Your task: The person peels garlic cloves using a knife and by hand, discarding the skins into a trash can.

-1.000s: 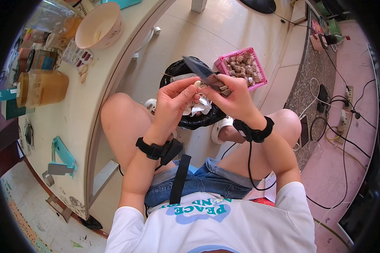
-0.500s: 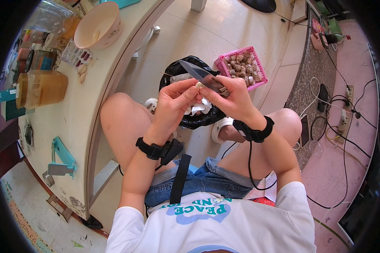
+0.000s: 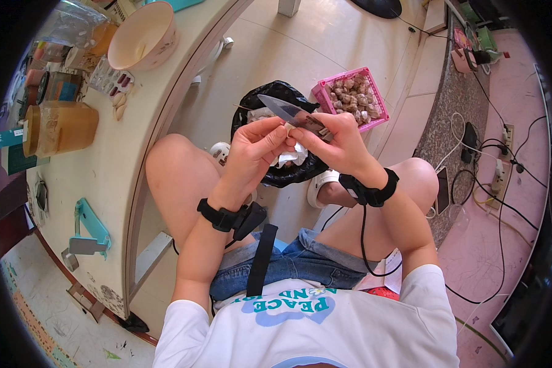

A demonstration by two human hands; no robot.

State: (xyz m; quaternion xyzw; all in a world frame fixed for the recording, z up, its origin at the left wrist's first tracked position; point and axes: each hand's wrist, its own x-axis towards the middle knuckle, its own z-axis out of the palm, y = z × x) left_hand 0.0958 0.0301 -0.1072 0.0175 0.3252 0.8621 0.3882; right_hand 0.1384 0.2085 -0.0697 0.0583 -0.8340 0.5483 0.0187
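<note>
My left hand (image 3: 251, 147) pinches a small pale garlic clove (image 3: 289, 127) between thumb and fingertips. A knife (image 3: 283, 110) is gripped in my right hand (image 3: 342, 144), its blade pointing up and left above the clove. My right thumb reaches to the clove and meets the left fingertips, so most of the clove is hidden. Both hands are over a bin lined with a black bag (image 3: 244, 104), which holds white scraps (image 3: 293, 156). Just beyond my right hand, a pink basket (image 3: 383, 110) is filled with garlic bulbs (image 3: 353, 95).
On the table (image 3: 119, 184) at left stand a bowl (image 3: 147, 37), a jar of amber contents (image 3: 67, 129), a pill blister pack (image 3: 107, 80), loose cloves (image 3: 120, 105) and a turquoise stand (image 3: 92, 227). Cables (image 3: 466, 144) and a power strip (image 3: 503, 175) lie at right.
The knife tip has dropped slightly toward my left hand, and the blade's angle has turned a little. My hands and the clove stay in nearly the same place.
</note>
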